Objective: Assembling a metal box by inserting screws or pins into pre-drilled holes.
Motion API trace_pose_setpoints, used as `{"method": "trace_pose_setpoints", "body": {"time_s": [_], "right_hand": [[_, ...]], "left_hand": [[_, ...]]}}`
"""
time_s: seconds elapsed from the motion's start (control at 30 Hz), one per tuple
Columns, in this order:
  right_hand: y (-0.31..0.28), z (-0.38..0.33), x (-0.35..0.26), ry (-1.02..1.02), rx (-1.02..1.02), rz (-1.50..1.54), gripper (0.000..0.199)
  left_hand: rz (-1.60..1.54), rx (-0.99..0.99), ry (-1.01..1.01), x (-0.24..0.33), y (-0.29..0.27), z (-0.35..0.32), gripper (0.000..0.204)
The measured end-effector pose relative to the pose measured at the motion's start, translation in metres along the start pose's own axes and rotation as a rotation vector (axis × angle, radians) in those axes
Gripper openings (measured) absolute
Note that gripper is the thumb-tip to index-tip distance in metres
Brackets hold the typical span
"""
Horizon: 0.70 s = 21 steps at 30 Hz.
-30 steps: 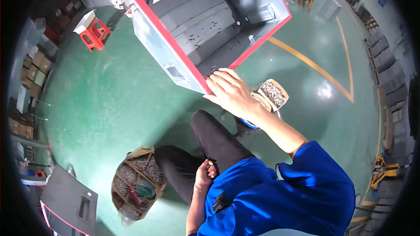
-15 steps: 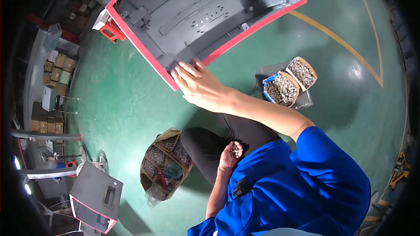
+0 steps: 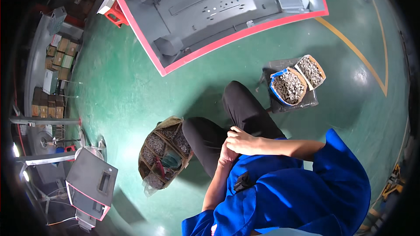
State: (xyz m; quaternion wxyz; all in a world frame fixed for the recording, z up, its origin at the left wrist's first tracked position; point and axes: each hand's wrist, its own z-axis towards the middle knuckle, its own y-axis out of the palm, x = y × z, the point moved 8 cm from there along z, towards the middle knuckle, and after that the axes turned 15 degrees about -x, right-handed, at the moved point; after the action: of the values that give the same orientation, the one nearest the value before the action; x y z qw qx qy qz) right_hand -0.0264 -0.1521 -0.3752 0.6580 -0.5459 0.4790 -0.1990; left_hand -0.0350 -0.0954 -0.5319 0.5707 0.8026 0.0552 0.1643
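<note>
- Panel (image 3: 218, 13), grey with a red rim, is seen lying flat on the green floor (image 3: 131, 91) ahead of the knees, well apart from both hands; a slip or trip against its raised rim could be caused if the seated person shifted forward without looking.
- Compared with the frames of a second and half a second earlier, the panel is no longer touched: the right hand, then laid on its near edge, has been drawn back to the lap.
- Divided box (image 3: 165, 154) of small metal parts is shown just beside the person's left knee; it is judged that a careless swing of that knee could tip it and scatter the parts.
- Two open containers of fasteners (image 3: 297, 82) rest on a dark sheet beyond the right knee; a spill could be caused likewise by a kick.
- Right hand (image 3: 243, 140) is shown at the lap, fingers curled against the dark trousers; whether anything small is held cannot be told.
- Left hand (image 3: 227, 155) is tucked under the right, touching it and mostly hidden; its grip cannot be told, as in the earlier frames, where it rested at the same place.
</note>
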Motion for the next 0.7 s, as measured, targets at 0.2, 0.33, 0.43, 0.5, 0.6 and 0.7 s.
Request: {"method": "trace_pose_setpoints", "body": {"time_s": [0.2, 0.33, 0.43, 0.5, 0.6, 0.7], "right_hand": [[0.038, -0.006, -0.001, -0.01, -0.067, -0.032, 0.012], [0.035, -0.004, 0.008, -0.01, 0.029, 0.036, 0.012], [0.034, -0.002, 0.002, -0.053, -0.032, -0.043, 0.014], [0.029, -0.003, -0.001, -0.075, 0.011, -0.069, 0.015], [0.031, -0.007, 0.002, -0.065, 0.034, -0.096, 0.015], [0.032, -0.009, 0.002, -0.059, 0.002, -0.128, 0.014]], "left_hand": [[-0.086, -0.164, -0.043, 0.001, 0.008, 0.004, 0.029], [0.039, -0.07, -0.018, 0.001, -0.007, 0.001, 0.029], [-0.11, -0.17, -0.036, -0.002, 0.0, 0.003, 0.03], [-0.113, -0.117, -0.052, -0.001, -0.005, 0.001, 0.03], [-0.022, 0.013, -0.056, -0.002, -0.007, 0.0, 0.03], [-0.035, 0.007, -0.071, -0.002, -0.003, 0.004, 0.029]]}}
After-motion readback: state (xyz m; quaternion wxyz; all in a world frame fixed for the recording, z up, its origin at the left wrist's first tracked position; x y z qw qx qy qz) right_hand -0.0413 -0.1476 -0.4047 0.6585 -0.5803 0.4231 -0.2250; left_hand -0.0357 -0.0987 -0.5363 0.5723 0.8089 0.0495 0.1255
